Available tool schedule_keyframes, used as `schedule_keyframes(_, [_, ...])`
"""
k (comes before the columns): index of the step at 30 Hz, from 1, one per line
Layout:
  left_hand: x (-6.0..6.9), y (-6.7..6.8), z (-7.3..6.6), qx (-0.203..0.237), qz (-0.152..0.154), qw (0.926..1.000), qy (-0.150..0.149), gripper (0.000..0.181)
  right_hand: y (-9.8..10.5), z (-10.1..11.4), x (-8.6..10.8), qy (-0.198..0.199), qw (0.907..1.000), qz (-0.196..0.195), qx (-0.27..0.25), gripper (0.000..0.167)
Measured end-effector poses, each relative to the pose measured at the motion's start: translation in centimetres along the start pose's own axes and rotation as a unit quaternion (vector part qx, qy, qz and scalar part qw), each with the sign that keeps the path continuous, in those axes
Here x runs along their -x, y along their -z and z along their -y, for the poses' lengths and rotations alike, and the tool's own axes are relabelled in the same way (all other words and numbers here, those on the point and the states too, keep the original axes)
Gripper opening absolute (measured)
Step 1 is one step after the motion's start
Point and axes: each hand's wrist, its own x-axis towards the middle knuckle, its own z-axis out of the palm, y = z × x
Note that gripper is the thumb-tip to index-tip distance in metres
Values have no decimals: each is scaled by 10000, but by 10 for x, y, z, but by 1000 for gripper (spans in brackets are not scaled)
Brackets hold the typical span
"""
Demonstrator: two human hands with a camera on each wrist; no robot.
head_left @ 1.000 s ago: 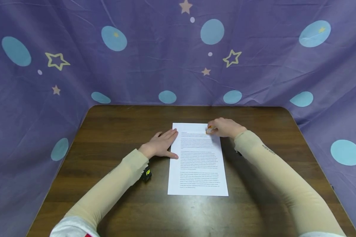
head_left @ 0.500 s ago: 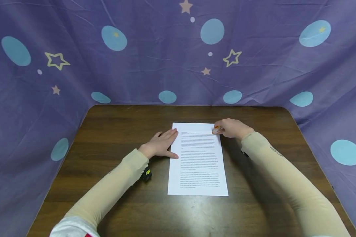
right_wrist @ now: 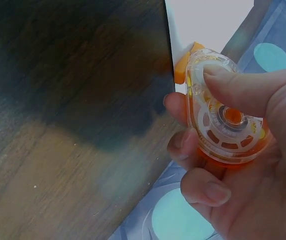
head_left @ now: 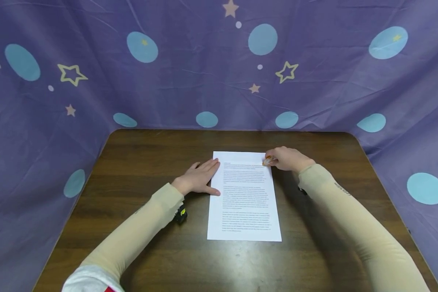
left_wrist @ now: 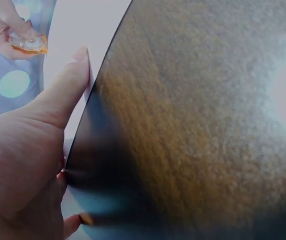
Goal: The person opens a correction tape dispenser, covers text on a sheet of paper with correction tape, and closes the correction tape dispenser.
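Note:
A printed sheet of paper lies flat on the table. My left hand rests on its left edge with fingers spread; in the left wrist view the thumb lies along the paper's edge. My right hand grips a correction tape dispenser, clear with orange parts, between thumb and fingers. Its orange tip is at the sheet's upper right, near the end of the top lines of text. Whether the tip touches the paper cannot be told.
The brown wooden table has rounded far corners. A purple curtain with stars and blue spots hangs behind and along both sides. A small black device sits under the left wrist.
My right hand has moved to the right across the top of the sheet with the correction tape, then nearly stopped. The left hand and paper have stayed put.

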Motion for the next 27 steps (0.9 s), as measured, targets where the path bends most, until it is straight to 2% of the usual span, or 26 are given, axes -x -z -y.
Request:
schedule_keyframes(3, [-2,0,1,-9,-14,10000,0,115,1,1,0,107,9999,-61,21,19])
schedule_keyframes(6, [-3,-1,2,-55,48,10000,37,115,3,7,-2,383,9992,-147,-16,14])
schedule_keyframes(9, [-3,-2,3,-78,115,9999,98,116,4,16,-9,754,9967,-294,-88,10])
schedule_keyframes(12, [-5,-3,4,-90,118,9998,105,117,3,27,-20,1023,9939,-374,-184,13])
schedule_keyframes(18, [-9,-4,3,-136,166,9997,89,116,-1,56,-43,1178,9926,-183,-241,16])
schedule_keyframes(27, [-3,-1,1,-95,183,9998,65,114,-7,89,-69,1251,9918,-10,-249,20])
